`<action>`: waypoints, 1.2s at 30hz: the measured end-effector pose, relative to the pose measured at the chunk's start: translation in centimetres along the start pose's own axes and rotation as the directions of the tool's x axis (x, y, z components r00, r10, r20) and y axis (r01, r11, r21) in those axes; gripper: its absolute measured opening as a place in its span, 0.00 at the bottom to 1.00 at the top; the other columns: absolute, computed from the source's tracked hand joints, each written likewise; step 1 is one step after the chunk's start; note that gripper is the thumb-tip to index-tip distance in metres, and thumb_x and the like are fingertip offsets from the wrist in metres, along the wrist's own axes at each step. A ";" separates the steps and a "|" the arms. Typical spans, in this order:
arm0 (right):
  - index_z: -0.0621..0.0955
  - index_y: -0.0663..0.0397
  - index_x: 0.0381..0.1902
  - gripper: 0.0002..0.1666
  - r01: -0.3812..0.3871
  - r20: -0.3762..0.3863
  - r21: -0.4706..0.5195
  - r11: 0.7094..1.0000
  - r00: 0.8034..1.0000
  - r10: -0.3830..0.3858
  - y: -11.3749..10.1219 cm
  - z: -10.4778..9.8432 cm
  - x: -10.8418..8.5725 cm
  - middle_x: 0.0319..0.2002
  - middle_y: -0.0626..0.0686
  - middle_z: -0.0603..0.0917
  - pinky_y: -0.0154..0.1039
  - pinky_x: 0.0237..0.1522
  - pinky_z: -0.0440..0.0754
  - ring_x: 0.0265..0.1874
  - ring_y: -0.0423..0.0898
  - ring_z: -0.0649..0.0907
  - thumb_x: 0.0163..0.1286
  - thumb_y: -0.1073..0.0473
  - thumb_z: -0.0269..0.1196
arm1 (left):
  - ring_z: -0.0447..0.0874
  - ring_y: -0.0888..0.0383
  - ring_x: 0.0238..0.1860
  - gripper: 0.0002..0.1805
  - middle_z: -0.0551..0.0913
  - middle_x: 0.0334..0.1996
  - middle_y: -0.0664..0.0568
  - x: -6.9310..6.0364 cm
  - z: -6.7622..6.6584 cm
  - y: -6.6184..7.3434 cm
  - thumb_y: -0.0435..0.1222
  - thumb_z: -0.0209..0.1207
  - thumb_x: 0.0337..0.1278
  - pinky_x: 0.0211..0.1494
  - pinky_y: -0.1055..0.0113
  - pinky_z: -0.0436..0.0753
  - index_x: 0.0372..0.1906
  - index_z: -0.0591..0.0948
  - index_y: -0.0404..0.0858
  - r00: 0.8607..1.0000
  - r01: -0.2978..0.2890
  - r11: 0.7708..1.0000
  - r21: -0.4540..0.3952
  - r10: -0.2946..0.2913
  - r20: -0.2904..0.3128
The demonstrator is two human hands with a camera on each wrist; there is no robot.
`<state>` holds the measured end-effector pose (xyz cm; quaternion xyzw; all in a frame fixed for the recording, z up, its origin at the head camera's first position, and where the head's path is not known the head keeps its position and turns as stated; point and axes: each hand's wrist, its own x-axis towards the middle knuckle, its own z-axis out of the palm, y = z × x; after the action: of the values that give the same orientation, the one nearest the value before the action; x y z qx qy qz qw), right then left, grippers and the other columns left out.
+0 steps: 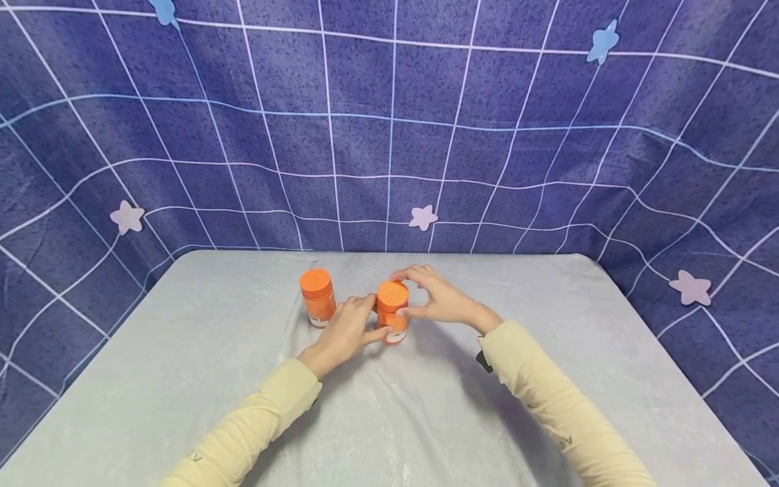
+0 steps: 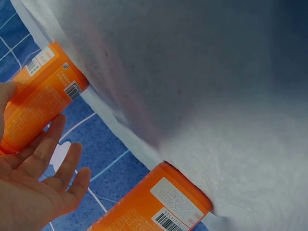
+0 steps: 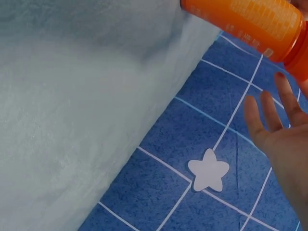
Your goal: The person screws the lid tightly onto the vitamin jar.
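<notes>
Two orange plastic bottles with orange screw lids stand upright on the table. My left hand [image 1: 348,329] holds the body of the right-hand bottle [image 1: 385,320] low down, thumb on its near side. At that bottle's top, my right hand [image 1: 442,297] has its thumb and index finger round the orange lid [image 3: 297,55], the other fingers spread away from it. The lid sits on the bottle. The second bottle [image 1: 319,306], its lid on, stands just left of my left hand, untouched. Barcode labels show near the base of both bottles in the left wrist view.
A pale grey cloth [image 1: 201,352] with slight wrinkles covers the table. Behind it and at the sides hangs a blue-purple curtain [image 1: 365,149] with a line grid and star shapes. The table's far edge lies a little beyond the bottles.
</notes>
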<state>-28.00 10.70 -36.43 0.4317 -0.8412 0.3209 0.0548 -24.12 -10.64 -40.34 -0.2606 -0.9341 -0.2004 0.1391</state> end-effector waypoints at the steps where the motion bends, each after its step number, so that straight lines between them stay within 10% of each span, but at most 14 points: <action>1: 0.72 0.55 0.57 0.33 0.002 0.010 0.008 1.000 1.000 -0.002 0.1 -0.1 0.0 0.55 0.51 0.76 0.50 0.60 0.64 0.57 0.47 0.70 0.53 0.55 0.68 | 0.78 0.51 0.36 0.22 0.83 0.31 0.48 0.0 0.0 0.0 0.50 0.64 0.47 0.42 0.56 0.75 0.41 0.74 0.39 1.000 0.002 1.000 -0.001 -0.002 0.002; 10: 0.73 0.52 0.58 0.30 -0.006 0.056 0.050 0.999 0.998 0.004 0.1 -0.6 0.1 0.57 0.52 0.75 0.51 0.53 0.70 0.58 0.49 0.69 0.55 0.60 0.65 | 0.79 0.50 0.38 0.22 0.83 0.32 0.48 0.0 -0.1 0.1 0.50 0.64 0.47 0.42 0.56 0.75 0.41 0.74 0.39 1.000 0.010 1.000 -0.018 -0.010 0.004; 36: 0.76 0.52 0.49 0.30 -0.081 -0.113 -0.020 0.996 0.990 0.078 0.0 0.6 0.0 0.50 0.50 0.77 0.54 0.58 0.66 0.55 0.49 0.71 0.49 0.48 0.71 | 0.78 0.52 0.34 0.21 0.82 0.27 0.49 0.0 0.0 0.0 0.48 0.65 0.45 0.38 0.58 0.74 0.38 0.74 0.39 1.000 -0.018 1.000 -0.009 0.018 -0.020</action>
<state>-27.82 10.35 -36.91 0.3782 -0.8573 0.3362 0.0944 -24.12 -10.60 -40.34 -0.2675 -0.9295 -0.2059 0.1488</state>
